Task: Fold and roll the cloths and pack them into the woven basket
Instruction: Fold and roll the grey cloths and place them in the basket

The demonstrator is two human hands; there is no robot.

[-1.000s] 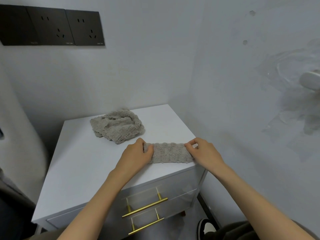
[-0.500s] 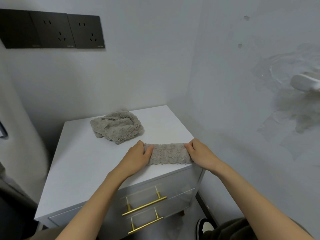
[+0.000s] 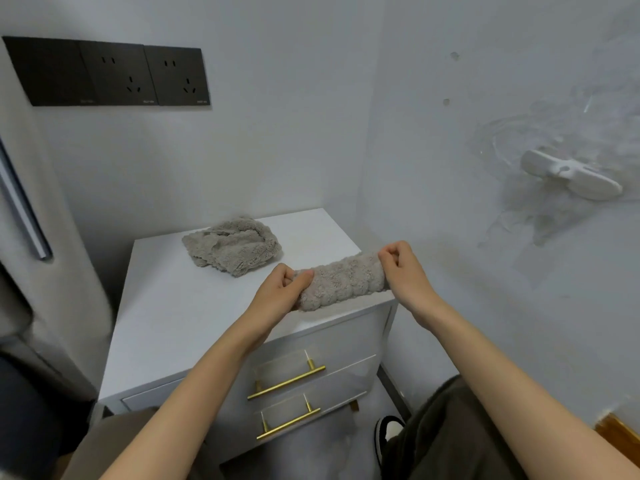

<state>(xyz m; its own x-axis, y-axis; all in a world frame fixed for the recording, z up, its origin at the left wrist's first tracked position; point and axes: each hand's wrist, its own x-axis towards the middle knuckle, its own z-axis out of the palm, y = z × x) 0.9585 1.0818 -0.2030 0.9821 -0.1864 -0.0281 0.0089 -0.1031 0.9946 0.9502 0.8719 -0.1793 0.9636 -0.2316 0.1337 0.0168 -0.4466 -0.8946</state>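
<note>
At the cabinet's (image 3: 173, 306) near right edge, the roll (image 3: 343, 282) is pinched at both ends by the left hand (image 3: 282, 294) and right hand (image 3: 405, 271). It looks soft and light and would likely unroll if released, so grip round its middle. A loose cloth (image 3: 232, 245) lies far left.

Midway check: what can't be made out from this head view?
Woven basket: nowhere in the head view.
Rolled cloth ends: covered by the left hand and right hand.
Crumpled cloth: its own folds hide whether it is one piece or more.
Its underside: hidden, so contact with the cabinet top is unclear.
</note>
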